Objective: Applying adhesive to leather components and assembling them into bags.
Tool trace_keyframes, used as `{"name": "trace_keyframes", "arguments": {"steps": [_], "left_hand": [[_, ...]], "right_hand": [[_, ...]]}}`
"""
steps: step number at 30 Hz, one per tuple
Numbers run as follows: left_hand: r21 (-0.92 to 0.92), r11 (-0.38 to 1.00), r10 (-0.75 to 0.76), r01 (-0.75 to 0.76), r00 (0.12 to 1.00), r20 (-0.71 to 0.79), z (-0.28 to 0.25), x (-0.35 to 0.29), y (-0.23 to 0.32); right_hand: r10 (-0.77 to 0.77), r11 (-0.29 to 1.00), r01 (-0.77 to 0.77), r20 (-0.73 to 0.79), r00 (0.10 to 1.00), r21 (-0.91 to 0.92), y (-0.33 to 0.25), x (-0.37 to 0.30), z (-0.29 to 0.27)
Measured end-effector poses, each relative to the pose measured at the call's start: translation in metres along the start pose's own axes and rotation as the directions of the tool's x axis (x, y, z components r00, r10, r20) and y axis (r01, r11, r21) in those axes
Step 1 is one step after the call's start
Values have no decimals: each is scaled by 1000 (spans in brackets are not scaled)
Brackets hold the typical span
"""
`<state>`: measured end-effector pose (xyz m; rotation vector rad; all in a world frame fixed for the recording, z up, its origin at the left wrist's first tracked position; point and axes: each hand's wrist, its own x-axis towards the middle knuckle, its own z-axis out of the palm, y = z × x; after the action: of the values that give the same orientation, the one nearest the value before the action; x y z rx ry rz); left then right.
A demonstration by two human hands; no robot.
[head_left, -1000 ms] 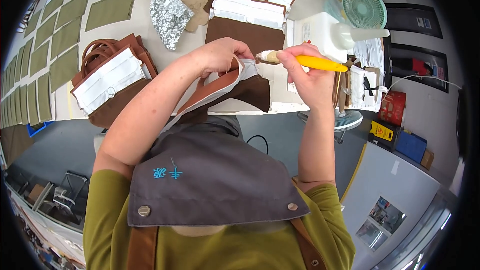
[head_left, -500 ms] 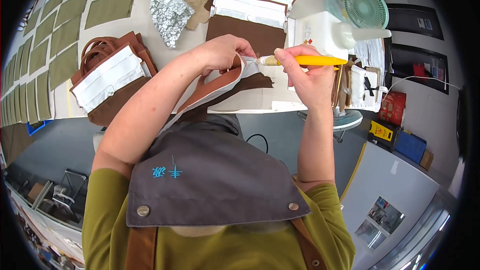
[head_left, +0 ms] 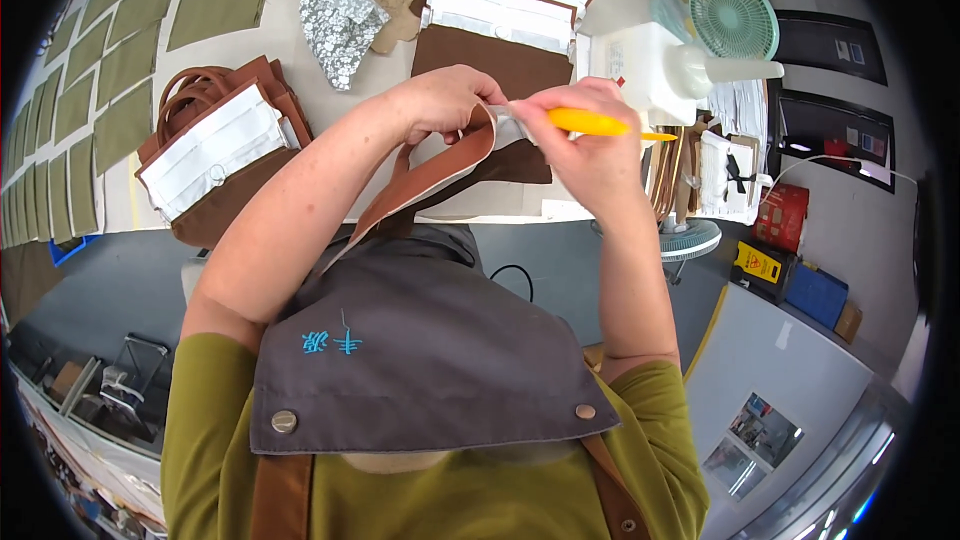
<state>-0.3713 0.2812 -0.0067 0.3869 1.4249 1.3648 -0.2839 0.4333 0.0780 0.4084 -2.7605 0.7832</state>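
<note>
My left hand point(head_left: 450, 105) is closed on the upper edge of a brown leather bag piece point(head_left: 425, 180) with a pale lining and a darker brown part beneath it. The piece stands partly upright at the table's front edge, against my apron. In my right hand point(head_left: 590, 155) I grip a brush with a yellow handle point(head_left: 588, 122). Its tip is hidden behind my fingers, close to the white strip at the piece's far right end. Both hands nearly meet there.
Brown handbags with white wrapping point(head_left: 215, 165) stand at left, with another wrapped bag point(head_left: 500, 15) behind my hands. A white bottle with a spout point(head_left: 640, 65) and a green fan point(head_left: 733, 15) are at right. Olive panels point(head_left: 220, 10) lie far left, near a patterned cloth point(head_left: 340, 25).
My right hand has moved left toward the bag piece, and the brush tip has gone out of sight behind my fingers. The left hand keeps its hold in nearly the same place.
</note>
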Motion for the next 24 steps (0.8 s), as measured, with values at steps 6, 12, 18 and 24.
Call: {"name": "trace_keyframes", "arguments": {"steps": [6, 12, 18, 24], "left_hand": [[-3, 1000, -25, 25, 1000, -9, -1, 1, 1], [44, 998, -37, 38, 999, -16, 1, -6, 12], [-7, 1000, -12, 12, 1000, -8, -2, 1, 0], [-24, 1000, -16, 16, 1000, 17, -4, 8, -7]], "right_hand": [[140, 987, -137, -24, 990, 85, -4, 4, -9], [234, 972, -233, 28, 972, -15, 9, 3, -2], [424, 878, -440, 122, 898, 187, -6, 8, -14], [414, 873, -370, -81, 907, 318, 3, 8, -11]]}}
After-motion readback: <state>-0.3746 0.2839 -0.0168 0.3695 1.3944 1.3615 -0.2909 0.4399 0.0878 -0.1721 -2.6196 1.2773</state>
